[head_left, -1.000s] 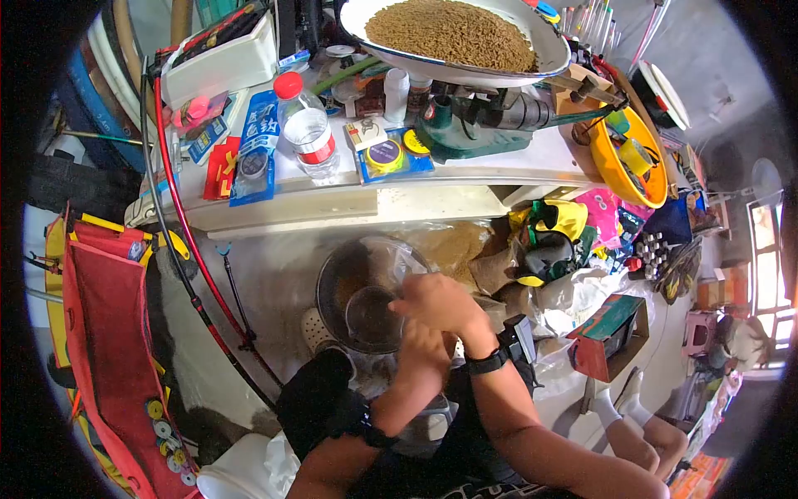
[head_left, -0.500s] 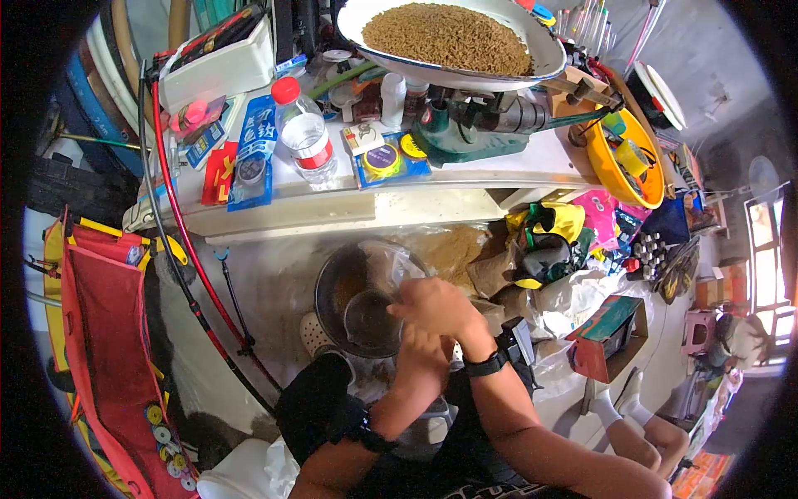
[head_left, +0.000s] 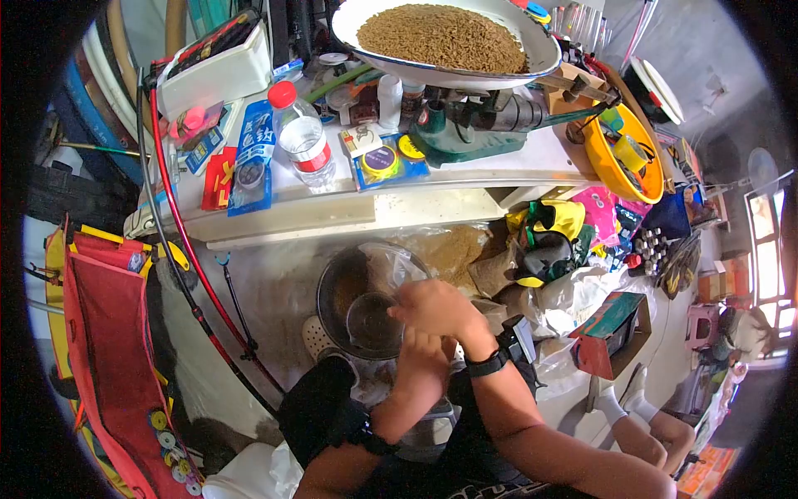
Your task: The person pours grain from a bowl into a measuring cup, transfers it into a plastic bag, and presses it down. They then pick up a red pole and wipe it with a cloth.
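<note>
1. The right hand [head_left: 439, 313] is curled, back uppermost, its thumb side toward nine o'clock; most of its fingers are hidden, so I cannot tell what they hold.
2. The left hand [head_left: 424, 359] sits just below it, at six o'clock – fingers bent and close together, any grip out of sight.
3. A dark tub [head_left: 332, 293] stands on the floor at ten o'clock from the hands.
4. Inside the tub, a clear round bowl [head_left: 374, 326] lies toward six o'clock and a clear plastic bag [head_left: 391, 264] toward one; the bag reaches close to the right hand, but whether they touch is unclear.
5. A shoe [head_left: 317, 337] is just beside the tub, at its eight o'clock.
6. At twelve o'clock, on the table [head_left: 507, 169], a green scale [head_left: 465, 141] bears a white pan [head_left: 544, 51] of brown pellets [head_left: 445, 40].
7. A bottle [head_left: 305, 148] stands at eleven o'clock – red cap on, upright.
8. An open box [head_left: 611, 337] lies at three; another person's legs [head_left: 652, 432] show at four.
</note>
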`<state>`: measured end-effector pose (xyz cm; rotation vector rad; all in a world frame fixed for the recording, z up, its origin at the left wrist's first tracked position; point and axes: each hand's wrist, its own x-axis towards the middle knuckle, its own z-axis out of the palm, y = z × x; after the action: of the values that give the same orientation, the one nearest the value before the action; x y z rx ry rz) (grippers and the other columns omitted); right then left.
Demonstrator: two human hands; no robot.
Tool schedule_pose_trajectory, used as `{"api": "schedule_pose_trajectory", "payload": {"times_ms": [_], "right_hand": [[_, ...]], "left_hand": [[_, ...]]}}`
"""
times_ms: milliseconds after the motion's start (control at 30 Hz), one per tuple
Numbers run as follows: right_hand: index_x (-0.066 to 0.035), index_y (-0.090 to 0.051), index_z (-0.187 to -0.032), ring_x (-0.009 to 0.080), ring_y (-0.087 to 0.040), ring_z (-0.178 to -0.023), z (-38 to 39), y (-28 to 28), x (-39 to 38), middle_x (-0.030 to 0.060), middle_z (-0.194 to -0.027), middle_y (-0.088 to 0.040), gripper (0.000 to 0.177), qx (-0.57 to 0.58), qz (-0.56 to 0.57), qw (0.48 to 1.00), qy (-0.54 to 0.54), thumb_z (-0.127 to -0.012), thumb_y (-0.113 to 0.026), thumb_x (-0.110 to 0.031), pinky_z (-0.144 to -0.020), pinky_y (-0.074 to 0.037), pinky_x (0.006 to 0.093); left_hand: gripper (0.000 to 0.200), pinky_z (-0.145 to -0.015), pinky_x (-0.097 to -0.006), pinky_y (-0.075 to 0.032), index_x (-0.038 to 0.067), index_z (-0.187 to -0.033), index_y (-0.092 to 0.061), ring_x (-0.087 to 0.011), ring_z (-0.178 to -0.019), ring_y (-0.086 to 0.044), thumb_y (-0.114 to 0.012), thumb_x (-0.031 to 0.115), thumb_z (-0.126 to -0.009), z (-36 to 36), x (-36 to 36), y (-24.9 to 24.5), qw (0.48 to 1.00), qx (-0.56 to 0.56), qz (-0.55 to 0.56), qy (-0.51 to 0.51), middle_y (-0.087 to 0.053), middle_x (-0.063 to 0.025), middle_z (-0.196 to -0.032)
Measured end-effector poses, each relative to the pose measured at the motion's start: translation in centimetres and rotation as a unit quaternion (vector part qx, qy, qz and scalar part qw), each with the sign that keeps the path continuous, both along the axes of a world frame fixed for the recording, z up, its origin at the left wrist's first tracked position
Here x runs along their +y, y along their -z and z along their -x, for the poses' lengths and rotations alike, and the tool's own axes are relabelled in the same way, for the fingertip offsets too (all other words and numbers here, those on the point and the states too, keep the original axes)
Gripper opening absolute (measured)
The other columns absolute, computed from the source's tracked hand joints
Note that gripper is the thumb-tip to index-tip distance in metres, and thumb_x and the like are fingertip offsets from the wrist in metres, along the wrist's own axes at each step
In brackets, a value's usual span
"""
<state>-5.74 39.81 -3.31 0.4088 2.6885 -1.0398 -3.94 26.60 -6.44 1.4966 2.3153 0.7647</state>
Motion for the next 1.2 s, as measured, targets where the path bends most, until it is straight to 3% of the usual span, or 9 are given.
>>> {"api": "schedule_pose_trajectory", "payload": {"times_ms": [67,267,600,667,800,867,967,1200], "right_hand": [[-0.003,-0.060,-0.090,0.0388,-0.060,-0.086,0.0,0.2,0.0,0.0204,-0.086,-0.063,0.036,0.008,0.001,1.000,-0.001,-0.082,-0.060,-0.037,-0.075,-0.048,0.0464],[-0.003,-0.062,-0.089,0.0384,-0.060,-0.086,0.0,0.7,0.3,0.0202,-0.086,-0.063,0.037,-0.005,0.010,1.000,-0.009,-0.081,-0.062,-0.039,-0.075,-0.048,0.0453],[-0.002,-0.061,-0.082,0.0381,-0.060,-0.081,-0.4,1.5,0.3,0.0192,-0.079,-0.062,0.037,0.047,-0.020,0.999,-0.014,-0.078,-0.063,-0.039,-0.070,-0.048,0.0450],[-0.002,-0.061,-0.078,0.0378,-0.060,-0.078,-0.4,1.5,0.3,0.0191,-0.077,-0.062,0.036,0.074,-0.022,0.997,-0.012,-0.077,-0.064,-0.038,-0.069,-0.048,0.0449],[-0.002,-0.061,-0.074,0.0374,-0.060,-0.078,-0.2,0.1,0.1,0.0191,-0.076,-0.062,0.036,0.045,-0.012,0.999,0.011,-0.077,-0.064,-0.037,-0.068,-0.048,0.0447],[-0.002,-0.062,-0.073,0.0373,-0.060,-0.078,-0.3,-0.1,0.1,0.0190,-0.075,-0.062,0.035,0.068,-0.006,0.997,0.021,-0.077,-0.065,-0.037,-0.068,-0.049,0.0446],[-0.003,-0.063,-0.075,0.0375,-0.060,-0.078,-0.4,-0.2,0.1,0.0187,-0.076,-0.062,0.034,0.064,0.003,0.997,0.036,-0.076,-0.065,-0.037,-0.068,-0.049,0.0445],[-0.004,-0.064,-0.078,0.0371,-0.060,-0.079,-0.5,-1.0,0.2,0.0180,-0.078,-0.063,0.035,0.044,-0.009,0.998,0.047,-0.076,-0.065,-0.039,-0.069,-0.049,0.0439]], "left_hand": [[0.047,-0.106,-0.0520,-0.025,-0.013,-0.115,-0.050,-0.0436,-0.119,-0.040,-0.050,0.019,-0.081,0.2,-0.1,-0.4,0.997,-0.023,0.062,0.029,-0.049,-0.0277,-0.118],[0.048,-0.105,-0.0524,-0.026,-0.012,-0.116,-0.050,-0.0439,-0.118,-0.040,-0.051,0.019,-0.080,-0.2,0.0,0.2,1.000,-0.001,0.010,0.005,-0.048,-0.0276,-0.119],[0.049,-0.104,-0.0538,-0.027,-0.013,-0.117,-0.048,-0.0462,-0.118,-0.039,-0.051,0.018,-0.080,-0.2,0.0,-0.3,0.998,-0.019,0.058,0.028,-0.047,-0.0294,-0.119],[0.047,-0.104,-0.0545,-0.027,-0.013,-0.116,-0.049,-0.0469,-0.115,-0.041,-0.052,0.017,-0.080,-0.2,0.0,-0.2,1.000,0.005,0.011,0.011,-0.047,-0.0305,-0.117],[0.047,-0.104,-0.0555,-0.027,-0.014,-0.116,-0.048,-0.0477,-0.114,-0.042,-0.051,0.016,-0.080,-0.2,0.3,-0.6,0.999,-0.030,0.022,0.010,-0.048,-0.0312,-0.115],[0.047,-0.103,-0.0563,-0.028,-0.014,-0.115,-0.048,-0.0488,-0.113,-0.042,-0.051,0.016,-0.080,-0.2,0.3,-0.5,0.999,0.039,-0.009,0.011,-0.049,-0.0312,-0.114],[0.047,-0.103,-0.0564,-0.029,-0.013,-0.116,-0.048,-0.0470,-0.113,-0.044,-0.052,0.018,-0.081,-0.4,0.1,0.5,0.999,0.039,-0.022,0.006,-0.050,-0.0295,-0.114],[0.050,-0.105,-0.0533,-0.028,-0.009,-0.119,-0.047,-0.0430,-0.118,-0.042,-0.052,0.024,-0.083,-0.5,0.8,-0.5,0.997,-0.028,-0.054,-0.038,-0.049,-0.0266,-0.120]]}}
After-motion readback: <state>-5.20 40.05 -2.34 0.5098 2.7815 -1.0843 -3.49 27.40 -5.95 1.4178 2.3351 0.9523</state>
